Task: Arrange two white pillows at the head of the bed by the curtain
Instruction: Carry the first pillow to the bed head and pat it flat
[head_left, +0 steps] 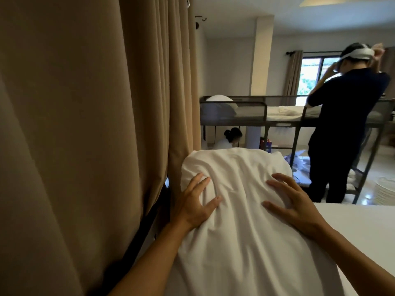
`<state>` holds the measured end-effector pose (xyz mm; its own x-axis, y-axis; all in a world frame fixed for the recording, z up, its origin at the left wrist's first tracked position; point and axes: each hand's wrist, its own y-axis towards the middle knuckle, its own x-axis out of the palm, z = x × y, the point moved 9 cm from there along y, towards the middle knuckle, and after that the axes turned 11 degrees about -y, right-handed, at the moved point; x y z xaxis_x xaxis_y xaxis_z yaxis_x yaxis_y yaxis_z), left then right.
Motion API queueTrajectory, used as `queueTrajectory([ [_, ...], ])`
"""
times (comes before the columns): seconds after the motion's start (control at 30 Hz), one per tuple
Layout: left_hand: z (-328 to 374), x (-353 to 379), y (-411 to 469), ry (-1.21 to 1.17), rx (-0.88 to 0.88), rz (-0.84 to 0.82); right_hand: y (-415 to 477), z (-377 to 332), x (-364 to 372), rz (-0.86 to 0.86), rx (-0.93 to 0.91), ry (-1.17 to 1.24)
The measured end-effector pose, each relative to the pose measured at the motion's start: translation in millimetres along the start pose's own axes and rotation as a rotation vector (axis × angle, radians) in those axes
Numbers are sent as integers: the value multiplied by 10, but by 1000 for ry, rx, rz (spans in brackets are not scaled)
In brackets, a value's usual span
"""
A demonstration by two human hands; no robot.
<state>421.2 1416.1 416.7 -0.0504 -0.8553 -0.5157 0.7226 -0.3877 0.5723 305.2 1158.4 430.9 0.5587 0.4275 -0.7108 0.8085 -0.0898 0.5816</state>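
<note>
A white pillow lies lengthwise in front of me on the white bed, its far end close to the tan curtain. My left hand rests flat on the pillow's left side with fingers spread. On the pillow's right side my right hand presses down the same way, fingers apart. Neither hand grips the fabric. I see only this one pillow on the bed; whether another lies under it is hidden.
The curtain fills the left half of the view, with a dark bed rail below it. A person in dark clothes stands by a metal bunk bed across the room. Another person crouches under the bunk.
</note>
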Motion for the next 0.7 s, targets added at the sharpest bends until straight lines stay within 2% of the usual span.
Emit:
queueTrajectory([
  [0.23,-1021,956,1019,-14,-19,-25,761,1312,882,-11,52,53],
  [0.43,-2052,1799,1562,-14,-40,-48,1223,2346,1815,-58,77,73],
  [0.7,-3121,2434,1642,-9,-130,-116,1392,3040,2841,-99,113,75],
])
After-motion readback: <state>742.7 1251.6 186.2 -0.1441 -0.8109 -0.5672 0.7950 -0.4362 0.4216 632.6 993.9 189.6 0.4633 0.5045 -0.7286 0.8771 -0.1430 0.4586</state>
